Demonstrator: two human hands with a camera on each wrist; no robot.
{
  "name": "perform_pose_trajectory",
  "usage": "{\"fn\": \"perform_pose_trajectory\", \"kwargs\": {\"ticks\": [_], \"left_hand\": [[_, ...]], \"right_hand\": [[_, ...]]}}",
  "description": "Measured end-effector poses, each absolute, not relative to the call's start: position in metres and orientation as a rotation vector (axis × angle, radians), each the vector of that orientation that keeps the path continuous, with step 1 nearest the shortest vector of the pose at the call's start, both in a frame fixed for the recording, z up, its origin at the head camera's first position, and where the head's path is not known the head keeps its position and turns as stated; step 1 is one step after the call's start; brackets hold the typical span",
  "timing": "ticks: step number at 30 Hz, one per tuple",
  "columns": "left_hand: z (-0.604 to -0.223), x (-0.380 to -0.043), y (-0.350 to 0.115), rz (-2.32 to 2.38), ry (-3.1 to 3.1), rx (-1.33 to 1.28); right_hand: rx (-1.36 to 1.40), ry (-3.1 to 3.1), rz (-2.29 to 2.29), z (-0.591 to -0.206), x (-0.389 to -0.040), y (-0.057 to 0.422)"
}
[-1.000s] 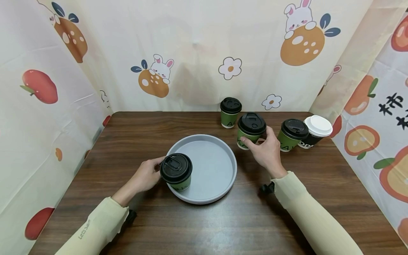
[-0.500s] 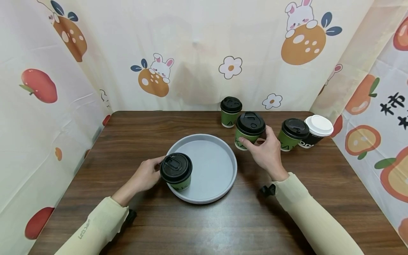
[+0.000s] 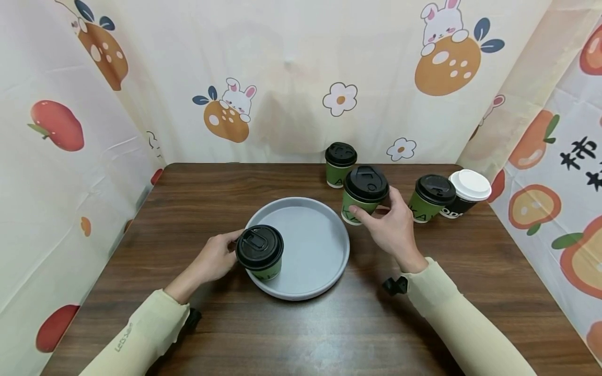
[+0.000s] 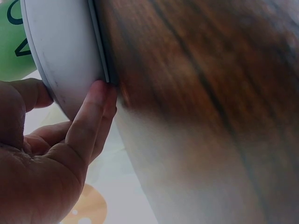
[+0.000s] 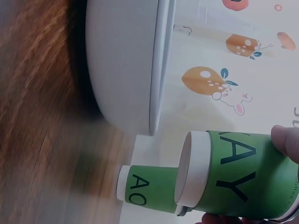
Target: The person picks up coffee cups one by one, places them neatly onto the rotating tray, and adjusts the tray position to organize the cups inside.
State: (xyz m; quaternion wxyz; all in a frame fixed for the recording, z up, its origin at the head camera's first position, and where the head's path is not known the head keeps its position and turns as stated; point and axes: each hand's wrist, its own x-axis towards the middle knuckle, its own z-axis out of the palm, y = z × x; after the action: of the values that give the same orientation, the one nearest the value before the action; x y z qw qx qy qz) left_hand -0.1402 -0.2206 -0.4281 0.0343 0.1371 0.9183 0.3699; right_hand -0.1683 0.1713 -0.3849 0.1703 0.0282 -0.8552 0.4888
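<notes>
A round grey tray (image 3: 310, 250) lies on the table, with a green paper cup with a black lid (image 3: 260, 253) standing at its left side. My left hand (image 3: 217, 258) grips the tray's left edge; the left wrist view shows the thumb at the rim and the fingers (image 4: 86, 121) against the outer wall. To the right, my right hand (image 3: 392, 224) holds a second black-lidded green paper cup (image 3: 364, 193) between thumb and fingers. The right wrist view shows the bottom of this cup (image 5: 247, 175) raised off the table, close to the tray's wall (image 5: 124, 60).
A green cup with a black lid (image 3: 340, 164) stands at the back, behind the held one. Further right stand another green cup (image 3: 430, 198) and a black cup with a white lid (image 3: 467, 190), side by side. Printed cloth (image 3: 291, 62) walls in the table (image 3: 301, 339).
My right hand has carried its cup a little to the left, toward the tray. The left hand, the tray and the other cups hold their places.
</notes>
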Motion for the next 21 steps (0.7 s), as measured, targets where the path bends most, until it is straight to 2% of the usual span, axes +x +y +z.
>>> {"fn": "perform_pose_trajectory", "kwargs": {"ticks": [21], "left_hand": [[-0.428,-0.142,-0.222,1.113,2.824,0.451]], "right_hand": [[0.206,-2.432,1.498,-0.389,-0.157,0.157]]}}
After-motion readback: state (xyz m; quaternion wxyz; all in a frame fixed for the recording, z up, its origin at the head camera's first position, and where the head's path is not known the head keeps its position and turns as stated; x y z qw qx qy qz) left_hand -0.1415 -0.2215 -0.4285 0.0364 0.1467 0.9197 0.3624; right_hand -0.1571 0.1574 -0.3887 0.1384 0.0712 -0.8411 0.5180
